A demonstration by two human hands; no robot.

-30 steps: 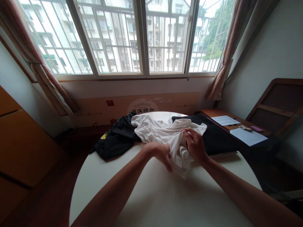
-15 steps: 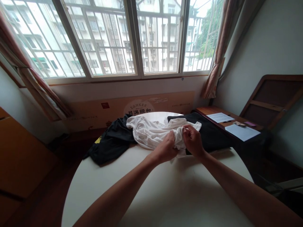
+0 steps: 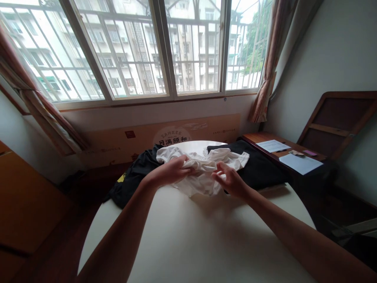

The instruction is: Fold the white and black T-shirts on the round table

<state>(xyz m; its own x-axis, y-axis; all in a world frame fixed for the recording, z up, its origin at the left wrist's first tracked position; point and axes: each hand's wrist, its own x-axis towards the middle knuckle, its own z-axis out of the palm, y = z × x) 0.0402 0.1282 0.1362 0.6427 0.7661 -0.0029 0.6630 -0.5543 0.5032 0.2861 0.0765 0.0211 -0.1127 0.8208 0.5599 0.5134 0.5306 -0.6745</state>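
A crumpled white cloth garment [image 3: 203, 184] lies bunched near the far side of the round white table [image 3: 176, 239]. My left hand [image 3: 176, 169] grips a fold of it at its left part, fingers wrapped round the fabric. At the right part of the bunch, my right hand [image 3: 226, 177] pinches the cloth between thumb and forefinger, its other fingers loosely curled. A dark garment with a yellow patch [image 3: 138, 173] lies left of the white one and hangs over the table edge. Black folded cloth [image 3: 262, 169] lies to the right, partly under the white garment.
To the right, a brown wooden side table [image 3: 250, 138] bears white papers [image 3: 299, 163] and a small pink item [image 3: 310, 153]. A wooden-framed panel [image 3: 338, 114] leans behind it. Beyond the round table are a printed cardboard box [image 3: 141, 137] and a barred window.
My left hand has moved left and slightly up along the white cloth. My right hand has shifted a little left and down, its fingers looser. The cloth between them is more stretched out.
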